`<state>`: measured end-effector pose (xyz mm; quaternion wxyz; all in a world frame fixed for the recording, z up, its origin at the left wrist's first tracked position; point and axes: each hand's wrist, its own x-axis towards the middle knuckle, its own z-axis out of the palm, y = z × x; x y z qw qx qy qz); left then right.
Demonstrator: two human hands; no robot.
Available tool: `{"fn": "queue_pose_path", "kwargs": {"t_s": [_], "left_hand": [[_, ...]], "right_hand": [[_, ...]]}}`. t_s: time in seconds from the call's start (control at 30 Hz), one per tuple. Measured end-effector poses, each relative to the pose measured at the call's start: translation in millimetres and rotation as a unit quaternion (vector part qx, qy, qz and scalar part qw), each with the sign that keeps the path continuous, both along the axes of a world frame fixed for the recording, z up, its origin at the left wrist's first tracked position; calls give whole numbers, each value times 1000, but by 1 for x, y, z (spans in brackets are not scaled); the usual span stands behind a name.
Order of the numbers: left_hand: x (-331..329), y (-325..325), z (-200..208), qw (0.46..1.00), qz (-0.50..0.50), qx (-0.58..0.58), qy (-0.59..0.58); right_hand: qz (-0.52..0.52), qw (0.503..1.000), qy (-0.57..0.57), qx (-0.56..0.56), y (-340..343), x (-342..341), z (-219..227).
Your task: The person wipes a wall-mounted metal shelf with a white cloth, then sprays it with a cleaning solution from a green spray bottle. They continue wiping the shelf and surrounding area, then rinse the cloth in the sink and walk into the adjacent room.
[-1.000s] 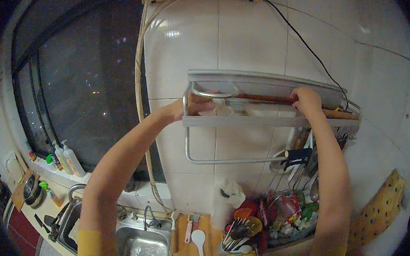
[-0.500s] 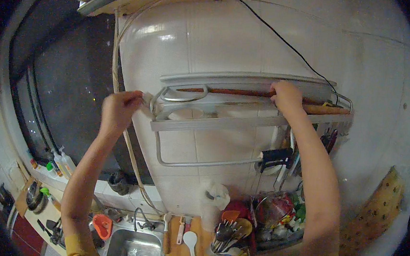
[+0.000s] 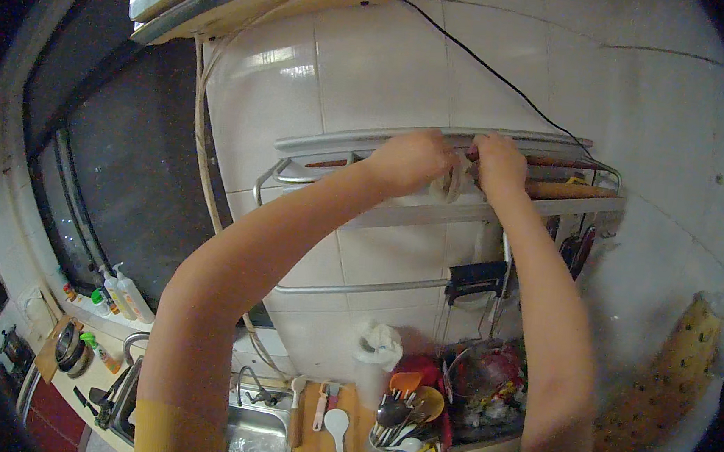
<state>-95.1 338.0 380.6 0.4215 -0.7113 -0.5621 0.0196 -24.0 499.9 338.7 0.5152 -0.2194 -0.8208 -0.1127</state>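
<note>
A metal wall rack [image 3: 397, 214] spans the tiles in front of me at arm's height. On it lies a long, thin, dark brown wooden stick [image 3: 546, 161], like a slim rolling pin; my right hand [image 3: 501, 167] is closed around its middle. A thicker, lighter wooden rod [image 3: 569, 191] rests just right of that hand. My left hand [image 3: 414, 162] is closed on a crumpled whitish cloth [image 3: 446, 187], close beside the right hand. Whether the cloth touches the stick, I cannot tell. My left forearm covers part of the rack's left half.
A black cable [image 3: 502, 71] drops to the rack's right end. Knives [image 3: 581, 253] hang below it. Lower down are a paper roll [image 3: 378, 346], a utensil holder [image 3: 405, 416], a wooden board [image 3: 357, 451] with a white rice paddle [image 3: 335, 432], and a sink [image 3: 255, 447].
My left hand has moved right with the cloth, from the rack's left end to beside my right hand. My right hand stays on the stick, whose right part now sits slightly higher.
</note>
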Motion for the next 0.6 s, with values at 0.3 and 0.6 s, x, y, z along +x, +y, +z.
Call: {"fn": "queue_pose_path", "kwargs": {"t_s": [0.3,0.6], "left_hand": [[-82,75,-41,989,-118,-88,-23],[-27,-15,-10,946,266,-159,-99]], "right_hand": [[-9,999,-7,-31,-14,3,4],[-29,997,-62,-35,-1,10,6]]}}
